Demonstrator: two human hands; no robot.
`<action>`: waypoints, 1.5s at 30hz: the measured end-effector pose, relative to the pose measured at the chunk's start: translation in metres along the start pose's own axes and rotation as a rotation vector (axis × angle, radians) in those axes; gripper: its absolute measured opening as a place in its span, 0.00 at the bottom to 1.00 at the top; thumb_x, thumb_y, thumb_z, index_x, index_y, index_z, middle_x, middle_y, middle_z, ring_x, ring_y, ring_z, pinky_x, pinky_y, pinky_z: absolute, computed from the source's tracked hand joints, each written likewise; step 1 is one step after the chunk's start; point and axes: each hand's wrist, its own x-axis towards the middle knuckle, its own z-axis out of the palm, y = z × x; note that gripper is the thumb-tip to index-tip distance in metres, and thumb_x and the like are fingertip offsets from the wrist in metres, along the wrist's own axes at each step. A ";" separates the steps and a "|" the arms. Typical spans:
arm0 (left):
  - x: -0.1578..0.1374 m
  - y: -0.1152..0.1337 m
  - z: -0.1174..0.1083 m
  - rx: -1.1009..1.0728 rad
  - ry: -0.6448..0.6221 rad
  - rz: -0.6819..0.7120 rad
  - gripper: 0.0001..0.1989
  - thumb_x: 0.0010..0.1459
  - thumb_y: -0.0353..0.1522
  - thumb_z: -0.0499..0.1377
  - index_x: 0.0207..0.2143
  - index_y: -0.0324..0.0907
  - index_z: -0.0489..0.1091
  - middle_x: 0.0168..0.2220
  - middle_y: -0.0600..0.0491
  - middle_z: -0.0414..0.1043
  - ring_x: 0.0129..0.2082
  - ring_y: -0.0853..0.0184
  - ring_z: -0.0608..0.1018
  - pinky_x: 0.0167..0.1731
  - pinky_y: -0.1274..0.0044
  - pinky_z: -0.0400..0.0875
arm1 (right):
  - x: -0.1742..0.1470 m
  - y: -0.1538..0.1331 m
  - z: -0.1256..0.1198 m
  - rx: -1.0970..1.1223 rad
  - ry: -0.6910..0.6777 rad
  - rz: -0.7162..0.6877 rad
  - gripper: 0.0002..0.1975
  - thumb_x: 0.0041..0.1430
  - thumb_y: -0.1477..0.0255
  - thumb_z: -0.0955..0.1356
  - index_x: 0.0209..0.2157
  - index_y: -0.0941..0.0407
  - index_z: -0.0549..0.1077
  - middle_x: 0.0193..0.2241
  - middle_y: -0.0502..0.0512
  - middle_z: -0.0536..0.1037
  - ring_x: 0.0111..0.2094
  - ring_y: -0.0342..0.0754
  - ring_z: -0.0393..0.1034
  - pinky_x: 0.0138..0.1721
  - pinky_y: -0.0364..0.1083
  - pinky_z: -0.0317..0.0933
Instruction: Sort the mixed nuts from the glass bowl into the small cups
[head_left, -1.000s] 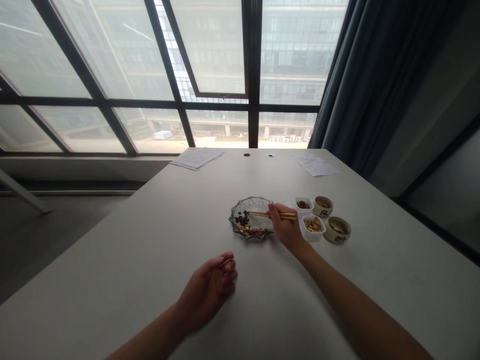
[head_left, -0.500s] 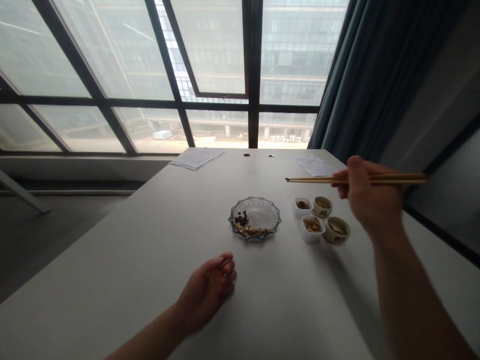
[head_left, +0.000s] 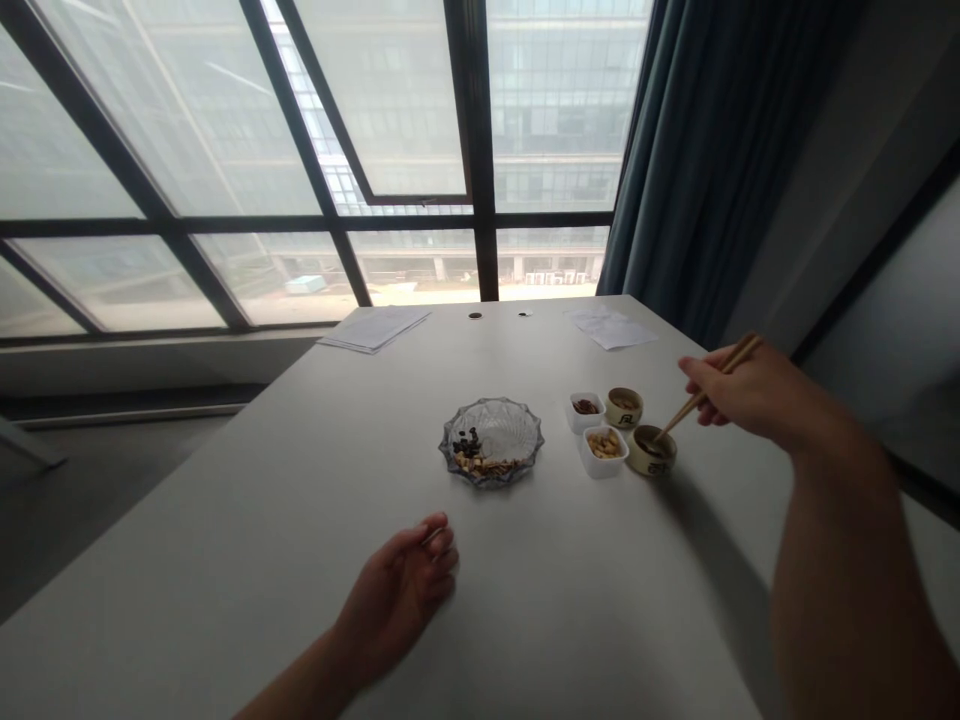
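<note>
Near side of glass plate (head_left: 517,436): left hand (head_left: 397,597), fingers loosely curled, nothing visible held. Right of plate: I log right hand (head_left: 757,392) lowered, grasping chopsticks (head_left: 681,414), tips now inside nearer beige cup (head_left: 651,463); work, I judge, shifts there.

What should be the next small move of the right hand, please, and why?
I would probably have the right hand close the chopsticks gently inside the nearer beige bowl. Their tips already reach into its opening, and the hand holds them slanted down from above. The bowl's contents are hard to make out, so I cannot tell whether the tips already pinch something.
</note>
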 end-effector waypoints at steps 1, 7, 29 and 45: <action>0.000 0.000 0.000 0.001 0.001 0.001 0.07 0.58 0.24 0.66 0.38 0.35 0.72 0.29 0.57 0.62 0.24 0.73 0.65 0.22 0.81 0.62 | 0.003 0.003 0.002 0.003 0.000 -0.008 0.12 0.62 0.63 0.70 0.28 0.54 0.75 0.19 0.60 0.79 0.19 0.57 0.78 0.16 0.49 0.70; 0.000 0.000 0.001 -0.002 -0.008 0.004 0.06 0.59 0.23 0.65 0.38 0.35 0.72 0.29 0.57 0.61 0.24 0.73 0.65 0.22 0.82 0.62 | 0.006 0.010 0.004 -0.004 -0.011 -0.031 0.13 0.60 0.61 0.71 0.28 0.55 0.75 0.17 0.59 0.78 0.18 0.58 0.78 0.14 0.48 0.68; 0.000 0.000 -0.001 -0.007 0.004 -0.007 0.06 0.58 0.24 0.65 0.39 0.35 0.73 0.29 0.56 0.62 0.24 0.72 0.65 0.22 0.81 0.63 | -0.010 -0.006 0.007 -0.073 0.055 -0.209 0.17 0.62 0.60 0.69 0.22 0.53 0.75 0.15 0.55 0.76 0.15 0.55 0.74 0.12 0.47 0.60; 0.001 -0.002 0.002 0.009 0.020 0.001 0.09 0.57 0.24 0.67 0.40 0.35 0.71 0.29 0.57 0.61 0.24 0.74 0.64 0.21 0.82 0.60 | -0.049 -0.065 0.124 0.469 -0.229 -0.457 0.23 0.66 0.51 0.66 0.29 0.55 0.78 0.25 0.54 0.82 0.27 0.51 0.80 0.27 0.44 0.73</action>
